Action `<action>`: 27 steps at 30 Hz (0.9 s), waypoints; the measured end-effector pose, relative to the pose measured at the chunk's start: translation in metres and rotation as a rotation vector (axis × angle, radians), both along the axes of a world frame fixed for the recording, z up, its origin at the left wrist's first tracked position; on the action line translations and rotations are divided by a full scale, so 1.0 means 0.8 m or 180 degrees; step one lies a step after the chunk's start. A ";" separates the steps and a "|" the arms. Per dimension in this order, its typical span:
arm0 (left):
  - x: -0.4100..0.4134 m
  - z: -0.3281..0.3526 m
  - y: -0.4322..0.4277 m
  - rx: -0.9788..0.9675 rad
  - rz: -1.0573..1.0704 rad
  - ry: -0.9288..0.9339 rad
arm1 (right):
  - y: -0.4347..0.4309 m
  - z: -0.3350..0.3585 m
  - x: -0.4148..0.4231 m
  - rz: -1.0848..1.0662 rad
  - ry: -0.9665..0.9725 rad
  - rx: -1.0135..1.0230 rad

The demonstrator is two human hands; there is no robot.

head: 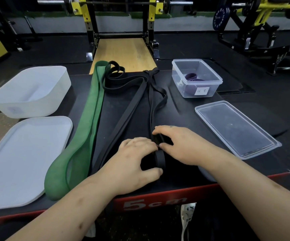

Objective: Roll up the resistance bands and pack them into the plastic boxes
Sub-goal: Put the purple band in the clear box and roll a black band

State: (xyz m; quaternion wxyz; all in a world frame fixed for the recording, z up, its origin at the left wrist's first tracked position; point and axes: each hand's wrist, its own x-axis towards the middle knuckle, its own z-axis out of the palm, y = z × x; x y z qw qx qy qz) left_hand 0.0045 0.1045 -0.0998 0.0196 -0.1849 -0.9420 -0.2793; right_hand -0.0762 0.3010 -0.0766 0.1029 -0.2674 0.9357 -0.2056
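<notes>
The step in hand is rolling the black band point(160, 160). Its started coil sits at the near edge of the worktop point(189, 108), and its unrolled length runs away toward the far side. The left hand point(137, 159) has its grip curled over the coil, with the thumb tucked against the near side. The right hand point(180, 145) pinches the strap just beyond the coil between thumb and forefinger.

To do this well, I judge the right grip should feed the strap flat and taut while the left turns the coil forward. Each wrap should land square on the last so the roll does not cone out sideways. The rubber will likely spring open if either grip slackens. The strap lies close beside the other black bands point(123, 84), so one of them could be dragged along. The green band point(88, 119) lies unrolled to the left. The clear box point(212, 91) on the right holds a purple band point(192, 77), and the white box point(27, 108) on the left stands open
</notes>
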 end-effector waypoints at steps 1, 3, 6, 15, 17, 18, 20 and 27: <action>-0.001 0.000 0.000 -0.0013 -0.0008 -0.0009 | 0.005 0.001 0.006 0.0030 -0.0056 0.0043; -0.001 0.000 0.000 -0.0043 -0.0022 -0.0028 | 0.015 0.007 0.020 0.0043 -0.0301 0.0000; -0.002 0.001 0.001 -0.0072 -0.0063 -0.0042 | 0.028 0.011 0.036 0.0081 -0.0647 -0.0201; 0.000 0.000 -0.003 -0.0125 -0.0079 0.0063 | 0.041 -0.010 0.041 0.0492 -0.0640 -0.0539; -0.001 -0.001 -0.005 -0.0176 -0.0086 0.0077 | 0.040 -0.012 0.039 0.0529 -0.0601 -0.0508; -0.001 -0.001 -0.005 -0.0201 -0.0081 0.0065 | 0.040 -0.013 0.037 0.0535 -0.0574 -0.0479; -0.001 -0.001 -0.005 -0.0230 -0.0043 0.0012 | 0.039 -0.014 0.033 0.0566 -0.0479 -0.0448; 0.002 0.008 -0.001 0.0107 0.0254 -0.0293 | 0.040 -0.017 0.031 0.0477 -0.0288 -0.0422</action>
